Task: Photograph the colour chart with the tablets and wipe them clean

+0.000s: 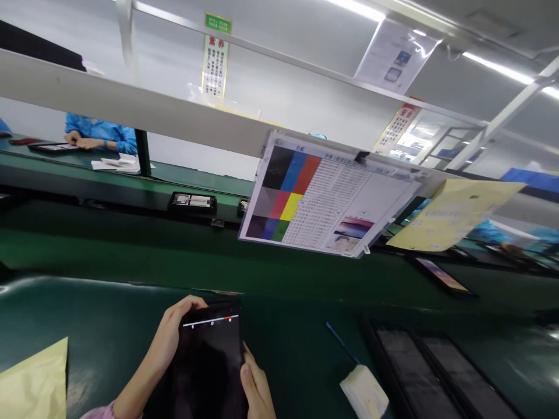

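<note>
A black tablet (pixel 209 369) is held between my hands above the green bench, low in the head view. Its screen is dark, with a thin pale line and small icons at the top edge. My left hand (pixel 168 331) grips the tablet's upper left side, fingers curled over the corner. Around the lower right edge, my right hand (pixel 257 384) is closed with its thumb along the side. Right of the tablet lie a blue stick (pixel 343 343) and a whitish block-shaped pad (pixel 364 391), touching or nearly so. The tablet's lower end is cut off by the frame.
Two dark tablet-like panels (pixel 406 366) lie at the right. Yellow paper (pixel 37 384) sits at the left. A colour chart sheet (pixel 323 198) and a yellow sheet (pixel 454 212) hang ahead. Behind, a device (pixel 192 201) rests on the ledge; a blue-sleeved person (pixel 102 134) works across.
</note>
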Tool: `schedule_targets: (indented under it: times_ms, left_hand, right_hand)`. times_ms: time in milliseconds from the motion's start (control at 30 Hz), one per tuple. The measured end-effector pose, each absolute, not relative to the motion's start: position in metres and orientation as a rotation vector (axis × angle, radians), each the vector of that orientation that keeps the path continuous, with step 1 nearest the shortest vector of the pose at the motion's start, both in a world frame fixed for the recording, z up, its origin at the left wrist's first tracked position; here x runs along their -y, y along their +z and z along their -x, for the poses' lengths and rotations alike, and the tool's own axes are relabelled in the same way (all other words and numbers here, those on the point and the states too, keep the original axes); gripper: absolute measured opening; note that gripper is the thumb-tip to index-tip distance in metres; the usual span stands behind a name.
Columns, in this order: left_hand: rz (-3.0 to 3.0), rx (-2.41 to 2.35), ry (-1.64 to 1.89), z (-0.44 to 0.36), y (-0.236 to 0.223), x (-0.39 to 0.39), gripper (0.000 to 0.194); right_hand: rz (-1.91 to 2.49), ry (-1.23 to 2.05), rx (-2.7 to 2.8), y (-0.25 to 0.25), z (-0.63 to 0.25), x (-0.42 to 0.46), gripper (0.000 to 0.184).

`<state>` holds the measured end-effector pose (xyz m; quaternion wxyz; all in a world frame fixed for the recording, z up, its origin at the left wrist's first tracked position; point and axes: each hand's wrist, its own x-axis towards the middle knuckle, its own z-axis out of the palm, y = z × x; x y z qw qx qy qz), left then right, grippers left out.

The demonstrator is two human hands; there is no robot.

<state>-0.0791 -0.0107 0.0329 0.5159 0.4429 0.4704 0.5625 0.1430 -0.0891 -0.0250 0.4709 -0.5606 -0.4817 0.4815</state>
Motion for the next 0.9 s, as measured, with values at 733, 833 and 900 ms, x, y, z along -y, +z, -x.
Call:
schedule_targets:
  times_ms: [733, 833, 900]
  left_hand:
    - [-1.182, -0.895, 1.239, 0.093, 0.069, 0.049, 0.056]
    - [-1.294, -0.832, 1.222, 0.096, 0.081, 0.061, 0.057]
    - [-1.358, -0.806, 1.226, 0.097, 0.086, 0.065, 0.056]
  right_hand:
    - [1.398, 1.232, 1.352, 0.004, -0.15, 0.109, 0.074]
    - [1.439, 1.211, 1.442, -0.004, -0.156, 0.114, 0.073]
    - [1.463, 1.195, 1.465, -0.01, -0.159, 0.116, 0.075]
